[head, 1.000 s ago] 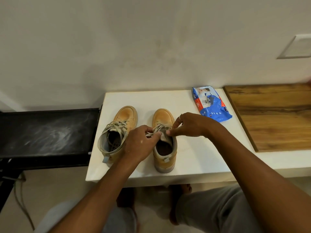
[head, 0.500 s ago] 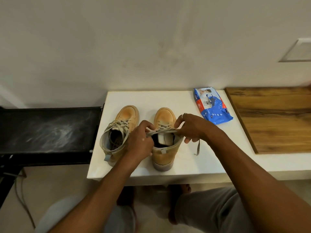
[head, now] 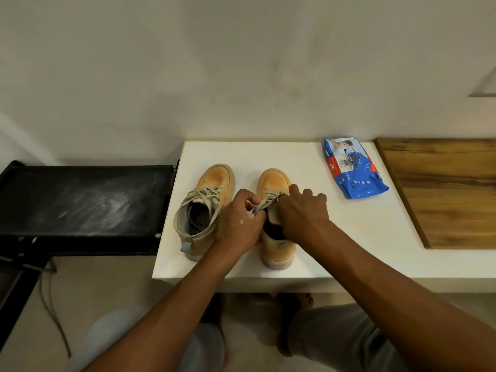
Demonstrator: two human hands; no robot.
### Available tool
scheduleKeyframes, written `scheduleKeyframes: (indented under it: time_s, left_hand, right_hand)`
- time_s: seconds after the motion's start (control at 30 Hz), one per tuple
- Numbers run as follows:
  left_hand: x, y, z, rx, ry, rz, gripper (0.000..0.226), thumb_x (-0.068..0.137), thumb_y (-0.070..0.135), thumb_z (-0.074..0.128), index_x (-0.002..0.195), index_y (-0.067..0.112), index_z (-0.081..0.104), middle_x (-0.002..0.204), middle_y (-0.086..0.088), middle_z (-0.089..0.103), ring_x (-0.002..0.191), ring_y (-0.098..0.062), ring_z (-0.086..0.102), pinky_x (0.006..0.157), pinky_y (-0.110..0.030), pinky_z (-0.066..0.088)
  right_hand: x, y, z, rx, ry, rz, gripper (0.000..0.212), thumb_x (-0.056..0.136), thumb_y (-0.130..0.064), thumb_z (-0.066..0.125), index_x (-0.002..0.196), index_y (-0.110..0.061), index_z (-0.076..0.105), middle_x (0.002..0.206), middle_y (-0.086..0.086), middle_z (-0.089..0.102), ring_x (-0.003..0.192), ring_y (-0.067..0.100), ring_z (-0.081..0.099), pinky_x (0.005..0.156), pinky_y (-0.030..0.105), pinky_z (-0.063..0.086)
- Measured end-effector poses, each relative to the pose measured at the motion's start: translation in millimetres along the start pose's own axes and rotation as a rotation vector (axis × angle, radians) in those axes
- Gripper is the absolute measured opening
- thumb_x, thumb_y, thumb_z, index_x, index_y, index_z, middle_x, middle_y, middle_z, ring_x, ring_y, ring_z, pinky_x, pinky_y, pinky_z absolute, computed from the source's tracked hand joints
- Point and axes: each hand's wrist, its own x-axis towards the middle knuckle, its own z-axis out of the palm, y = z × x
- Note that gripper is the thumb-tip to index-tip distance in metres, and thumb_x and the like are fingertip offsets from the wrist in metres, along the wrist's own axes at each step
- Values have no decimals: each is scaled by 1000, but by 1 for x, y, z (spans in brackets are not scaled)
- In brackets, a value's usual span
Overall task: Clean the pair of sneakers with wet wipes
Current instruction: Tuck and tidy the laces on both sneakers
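Head view: left hand (head: 239, 221) and right hand (head: 303, 213) each close their grip on the laces (head: 264, 205) of the right sneaker (head: 273, 181), standing on the bench (head: 349, 237) beside its mate (head: 217, 178). Preparation, I judge; wiping next needs a sheet from the wipes pack (head: 354, 173) lying beyond.

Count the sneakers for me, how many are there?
2. The left sneaker stands on the white table; the right sneaker stands beside it, with the left hand and right hand pinching its laces.
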Motion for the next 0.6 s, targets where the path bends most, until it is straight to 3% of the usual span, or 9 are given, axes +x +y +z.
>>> scheduleKeyframes:
  time_s: [0.1,0.23,0.4,0.6]
  left_hand:
    - [0,0,-3,7,44,64,24,86,28,68,103,29,51,95,7,61,78,-18,67,54,-41,60]
    - [4,-3,-9,89,95,193,23,89,23,67,109,27,58,99,4,66,82,-14,65,64,-34,60]
    - [7,-8,-8,151,85,257,30,91,14,62,120,18,61,110,-1,67,99,-18,64,81,-32,58]
    - [7,-8,-3,137,112,234,42,88,16,67,124,22,48,109,-2,68,94,-20,67,77,-38,59]
  right_hand:
    - [3,-1,-2,2,110,-59,43,85,-41,70,120,-17,61,114,6,52,103,23,49,83,35,37]
    - [5,10,-12,93,285,-256,35,89,-34,65,120,-19,63,119,2,54,104,18,46,84,30,38]
    - [8,12,-15,198,281,-342,30,95,-25,58,124,-19,63,109,0,63,97,15,52,85,26,47]
    - [14,17,-12,199,323,-309,35,95,-31,60,129,-22,59,103,1,61,87,14,49,78,21,44]
